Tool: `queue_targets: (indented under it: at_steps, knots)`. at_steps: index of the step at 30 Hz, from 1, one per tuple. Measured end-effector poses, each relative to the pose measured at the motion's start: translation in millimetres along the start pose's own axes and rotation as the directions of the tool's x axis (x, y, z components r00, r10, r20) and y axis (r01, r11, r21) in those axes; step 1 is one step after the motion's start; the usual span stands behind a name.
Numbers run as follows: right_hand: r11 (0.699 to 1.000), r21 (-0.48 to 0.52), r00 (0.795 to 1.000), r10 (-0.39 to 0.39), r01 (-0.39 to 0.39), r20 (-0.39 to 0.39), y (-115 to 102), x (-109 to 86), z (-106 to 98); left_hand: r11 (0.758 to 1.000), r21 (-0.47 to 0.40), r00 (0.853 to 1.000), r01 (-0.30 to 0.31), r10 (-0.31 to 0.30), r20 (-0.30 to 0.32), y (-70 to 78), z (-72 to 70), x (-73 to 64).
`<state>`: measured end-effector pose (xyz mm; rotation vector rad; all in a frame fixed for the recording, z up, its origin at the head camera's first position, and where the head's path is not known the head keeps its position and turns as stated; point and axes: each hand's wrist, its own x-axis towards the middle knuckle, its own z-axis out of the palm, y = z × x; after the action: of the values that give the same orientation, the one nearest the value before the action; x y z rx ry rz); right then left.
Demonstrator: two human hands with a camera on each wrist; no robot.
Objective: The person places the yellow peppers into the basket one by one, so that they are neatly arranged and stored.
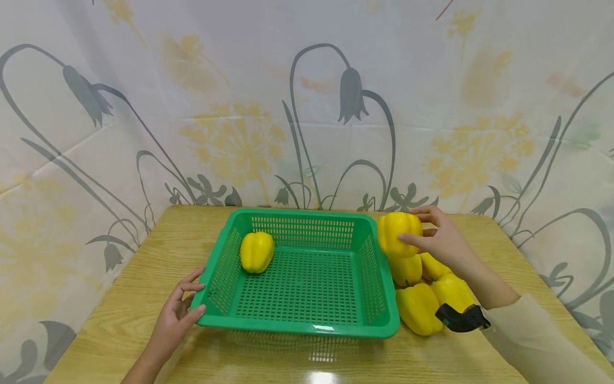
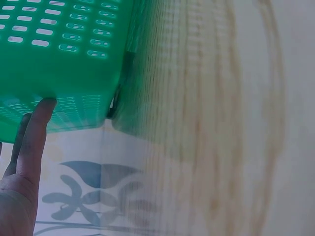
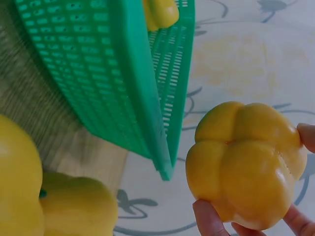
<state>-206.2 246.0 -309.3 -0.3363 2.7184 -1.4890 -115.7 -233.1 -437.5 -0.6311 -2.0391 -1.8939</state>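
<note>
Basket (image 1: 268, 325): pepper (image 1: 257, 252) held, ten o'clock.
Right hand (image 1: 438, 237): second pepper (image 1: 395, 233) pinched outside, at two.
Left hand (image 1: 175, 310): spread, rim (image 1: 214, 266) touched at eight.

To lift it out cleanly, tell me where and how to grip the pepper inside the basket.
Grip the yellow pepper around its rounded sides, probably from above and slightly right: the green basket is open on top, and its left wall stands close to the pepper.
</note>
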Motion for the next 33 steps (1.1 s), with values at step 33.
queue_targets:
  at_steps: [33]
  knots:
    - [0.99, 0.139, 0.996, -0.007, -0.006, 0.093, -29, 51.4, 76, 1.0, -0.016, 1.0, -0.002, 0.002, -0.002, 1.2, 0.8, 0.3]
